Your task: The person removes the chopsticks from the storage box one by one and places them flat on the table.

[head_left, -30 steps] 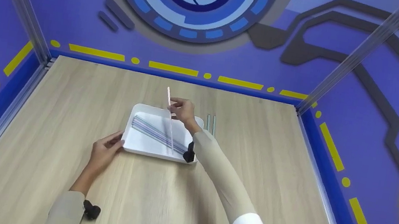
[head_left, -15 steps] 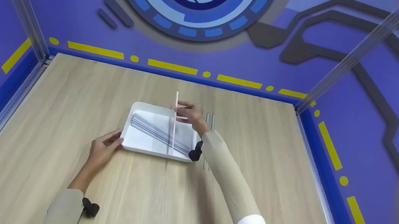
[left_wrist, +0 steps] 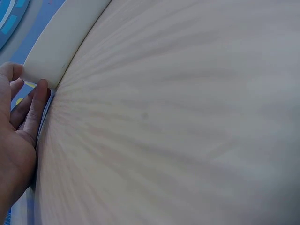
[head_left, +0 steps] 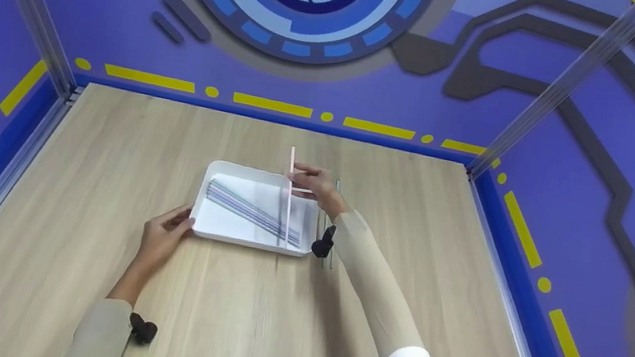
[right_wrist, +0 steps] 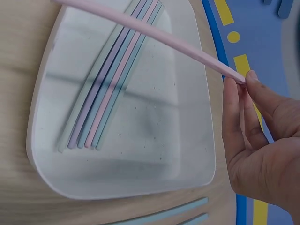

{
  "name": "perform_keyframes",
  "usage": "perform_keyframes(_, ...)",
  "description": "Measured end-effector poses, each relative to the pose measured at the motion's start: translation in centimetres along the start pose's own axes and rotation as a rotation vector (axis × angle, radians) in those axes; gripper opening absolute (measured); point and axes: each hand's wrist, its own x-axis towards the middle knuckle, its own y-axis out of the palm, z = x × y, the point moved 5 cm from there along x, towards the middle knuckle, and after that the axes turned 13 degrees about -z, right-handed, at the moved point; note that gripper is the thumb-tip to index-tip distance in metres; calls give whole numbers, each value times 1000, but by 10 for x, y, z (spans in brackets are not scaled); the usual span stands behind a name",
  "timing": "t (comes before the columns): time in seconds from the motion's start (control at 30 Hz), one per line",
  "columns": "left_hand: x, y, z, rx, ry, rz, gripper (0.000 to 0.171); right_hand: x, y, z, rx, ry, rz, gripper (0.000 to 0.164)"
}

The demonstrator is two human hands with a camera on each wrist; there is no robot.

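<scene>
In the head view my right hand pinches a pink chopstick near its far end, thumb against fingertips. The chopstick slants over the right half of a white tray, its near end overlapping the front wall. A row of pastel chopsticks lies diagonally on the tray floor; lilac, blue, pink and greenish ones show in the right wrist view. My left hand holds the tray's near left corner, thumb at the front and fingers along the side. The left wrist view shows those fingertips at the tray's outer wall.
Two bluish-green chopsticks lie on the wooden table just right of the tray, partly hidden by my right arm in the head view. Purple-blue panels with yellow marks stand along the back and both sides.
My right hand has moved right with the pink chopstick, which has turned from a slant to nearly in line with the tray's depth. The left hand stays at the tray corner.
</scene>
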Motion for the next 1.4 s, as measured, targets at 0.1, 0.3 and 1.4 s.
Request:
perform_keyframes(0.1, 0, 0, 0, 5, 1, -3, 42, -1, -8, -1, 7, 17, -23, 48)
perform_keyframes(0.3, 2, 0, 2, 21, 2, -12, 42, -1, -23, -1, -5, 18, -39, 47)
perform_keyframes(1.4, 2, 1, 3, 40, 4, 0, 44, 8, -134, -39, -118, 27, -178, 44)
